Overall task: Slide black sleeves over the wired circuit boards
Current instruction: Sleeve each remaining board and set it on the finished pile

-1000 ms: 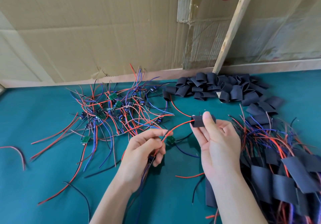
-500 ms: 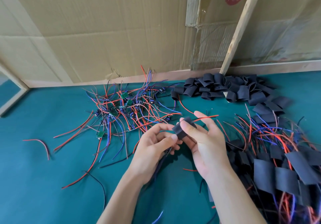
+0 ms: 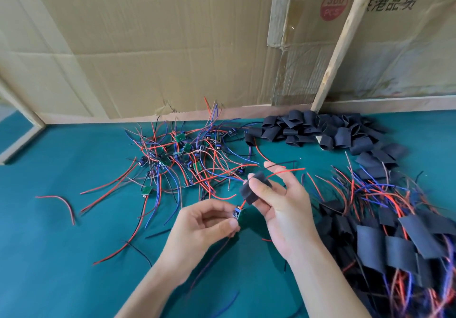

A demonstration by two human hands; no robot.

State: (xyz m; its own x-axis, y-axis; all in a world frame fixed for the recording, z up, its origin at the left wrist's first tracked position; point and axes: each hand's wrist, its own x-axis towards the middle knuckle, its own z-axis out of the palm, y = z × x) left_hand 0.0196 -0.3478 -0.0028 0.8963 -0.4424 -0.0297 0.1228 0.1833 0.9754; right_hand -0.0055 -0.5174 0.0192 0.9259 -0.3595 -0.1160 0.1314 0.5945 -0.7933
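Head view. The right hand [image 3: 278, 206] pinches a black sleeve [image 3: 254, 187] between thumb and forefinger, the remaining fingers spread loosely behind it. A red wire [image 3: 283, 170] emerges from the far end of the sleeve and runs away from the grip to the right; another red lead leaves the near end and drops toward the other hand.

The left hand [image 3: 204, 228] sits just below and left of that grip. Its thumb and curled fingers pinch a small green circuit board [image 3: 238, 215] at the board's near edge. The board lies outside the sleeve, just beneath its lower opening, joined to it by the short red lead. Further leads trail down from the left hand's grip toward the person.

Beyond the left hand's grip, a tangled heap of unsleeved boards [image 3: 187, 154] with red, blue and black wires lies on the green table surface [image 3: 61, 256]. Beyond the right hand's grip and to its right, a pile of empty sleeves [image 3: 318, 132] rests against the base of a cardboard wall [image 3: 160, 46]. To the right of and nearer than the right hand, a heap of sleeved assemblies [image 3: 394, 231] covers the table. A single loose red wire [image 3: 61, 203] lies well apart to the left of both hands. A wooden batten [image 3: 343, 38] leans against the cardboard.
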